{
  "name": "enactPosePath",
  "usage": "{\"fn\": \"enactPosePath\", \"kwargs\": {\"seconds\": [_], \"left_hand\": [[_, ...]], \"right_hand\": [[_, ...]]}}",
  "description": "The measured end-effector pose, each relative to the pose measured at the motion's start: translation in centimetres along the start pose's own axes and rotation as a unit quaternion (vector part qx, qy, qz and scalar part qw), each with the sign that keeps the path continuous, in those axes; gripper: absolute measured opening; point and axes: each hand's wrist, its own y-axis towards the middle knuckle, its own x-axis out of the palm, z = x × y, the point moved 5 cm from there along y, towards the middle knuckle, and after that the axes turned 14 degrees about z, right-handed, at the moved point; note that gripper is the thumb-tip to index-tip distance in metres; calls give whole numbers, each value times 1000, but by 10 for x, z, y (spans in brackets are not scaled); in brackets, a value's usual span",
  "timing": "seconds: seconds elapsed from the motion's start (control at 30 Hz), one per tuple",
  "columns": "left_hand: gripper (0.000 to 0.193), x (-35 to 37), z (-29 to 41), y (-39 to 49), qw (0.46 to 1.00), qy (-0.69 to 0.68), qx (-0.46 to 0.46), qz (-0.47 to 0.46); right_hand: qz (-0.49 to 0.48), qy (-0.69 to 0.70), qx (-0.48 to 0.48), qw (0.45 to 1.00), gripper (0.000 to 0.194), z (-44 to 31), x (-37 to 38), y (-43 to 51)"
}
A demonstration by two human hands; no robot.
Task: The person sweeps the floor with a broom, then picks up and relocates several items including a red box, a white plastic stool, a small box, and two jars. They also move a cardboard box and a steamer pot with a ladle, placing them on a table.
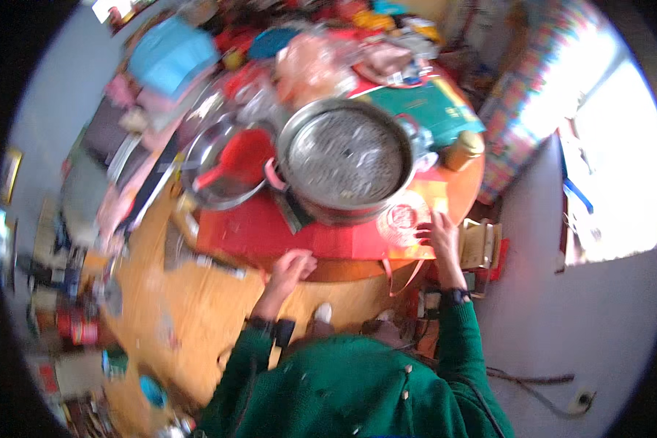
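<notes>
A steamer pot with a perforated metal tray inside stands on a flattened red paper bag on the round table. One pink handle shows on its left. To the pot's left, a red plastic ladle or scoop lies in a steel basin. My left hand hovers by the table's front edge, empty, fingers loosely curved. Over the bag's right end, my right hand has its fingers spread and holds nothing; whether it touches the bag cannot be told. Both hands are somewhat blurred.
A jar with a pale lid stands near the table's right edge, beside a green box or bag. Plastic bags crowd the back. A light-blue item lies far left. Bag straps hang over the front edge.
</notes>
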Motion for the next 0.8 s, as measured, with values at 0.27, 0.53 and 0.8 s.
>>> {"fn": "enactPosePath", "kwargs": {"seconds": [0.27,0.53,0.8], "left_hand": [[22,-115,-3,-7,991,-3,-46,122],[24,-112,9,13,992,4,-53,117],[33,-55,36,38,992,-18,-96,83]], "right_hand": [[-49,-250,5,967,53,-58,112,34],[-37,-181,3,983,31,-56,106,34],[1,-104,-22,994,24,-102,54,22]]}}
